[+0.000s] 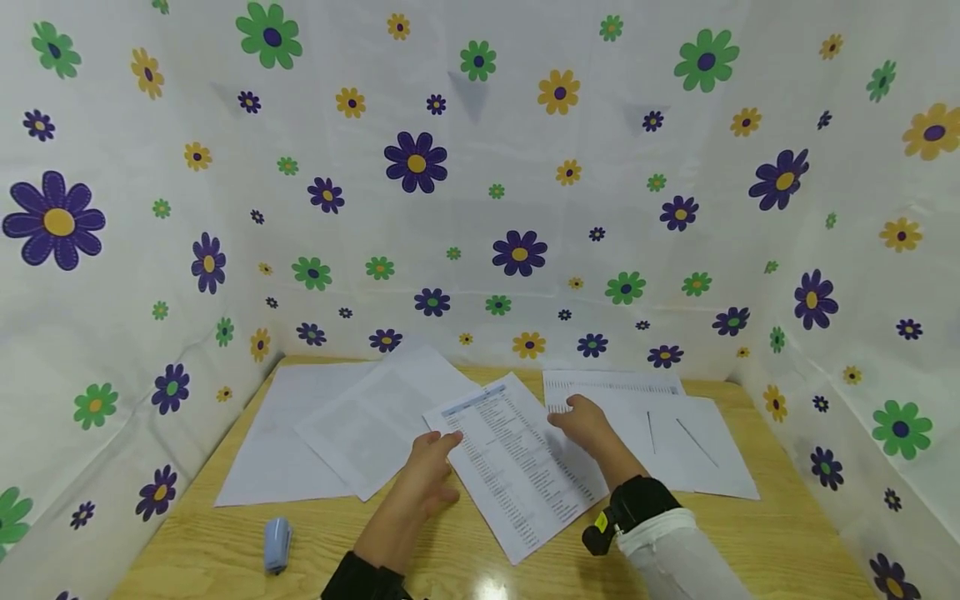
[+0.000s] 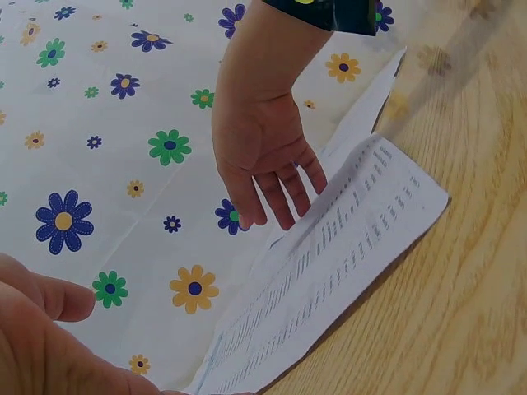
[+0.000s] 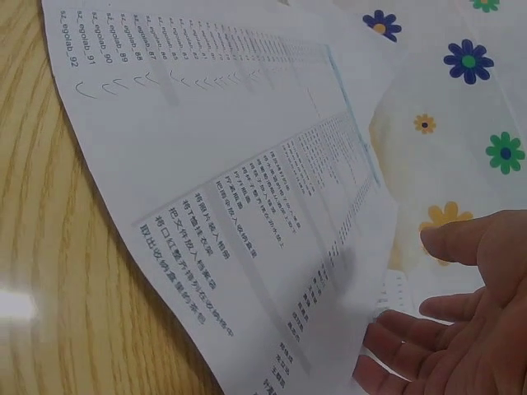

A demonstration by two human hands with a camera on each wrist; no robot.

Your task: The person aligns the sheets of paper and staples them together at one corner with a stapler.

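A printed sheet of paper (image 1: 517, 458) with a blue header band and columns of text lies tilted between my two hands. My left hand (image 1: 429, 475) is at its left edge, fingers relaxed, thumb apart in the left wrist view. My right hand (image 1: 588, 429) is at the opposite edge, its fingers spread and fairly straight; in the right wrist view the fingertips (image 3: 370, 374) are beside the paper's edge. Neither hand pinches the sheet. Handwritten check marks (image 3: 115, 85) run along one column. The left fingertips are partly out of the left wrist view.
A small blue stapler (image 1: 277, 544) sits on the wooden table (image 1: 210, 542) at front left. White sheets (image 1: 292, 450) overlap at back left. More papers (image 1: 705, 475) lie at right, one with two thin dark lines. Flower-patterned cloth (image 1: 480, 208) surrounds the table.
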